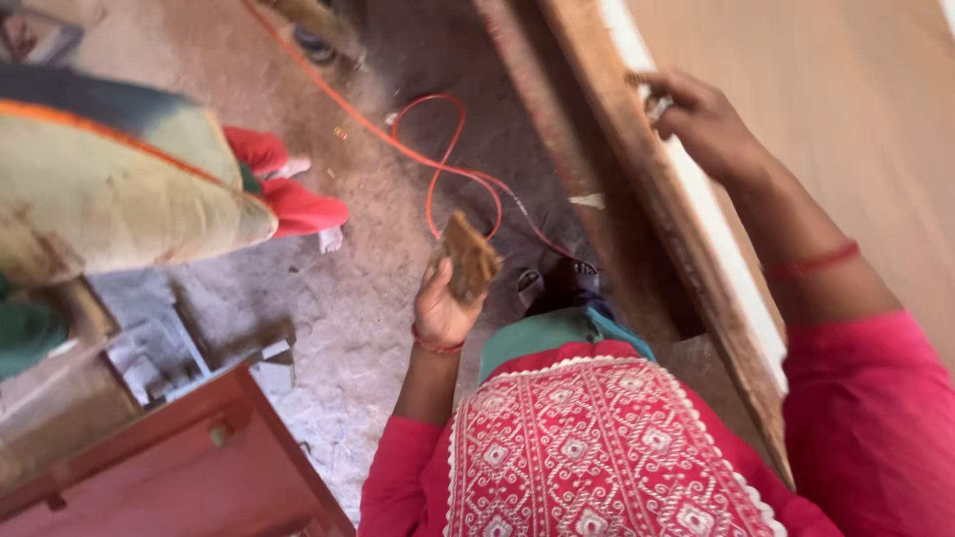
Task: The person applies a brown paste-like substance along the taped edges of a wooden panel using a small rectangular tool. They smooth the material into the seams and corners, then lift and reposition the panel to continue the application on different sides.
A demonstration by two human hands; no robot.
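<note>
The person stood beside a big wooden board [696,259] that leaned on its edge, and everything here is told from that board. The right hand [701,119] was up on the board's top edge, with the fingers curled over the pale strip that ran along it. It looked like the hand was there to keep the board steady, so it would not tip. Whether something small sat under those fingers could not be told, because that spot was blurry. The left hand [443,303] was well away from the board, down by the person's side. Its grip was closed around a small brown block [470,257], which looked rough, like a rubbing block or a bit of wood. The block stuck up out of the top of the grip and tilted toward the board, but it did not touch the board. An orange cord [438,164] looped on the dusty floor [348,298], between the board and a full sack [99,189]. A red cabinet [189,467] stood far from the board, on the other side of the left hand.
</note>
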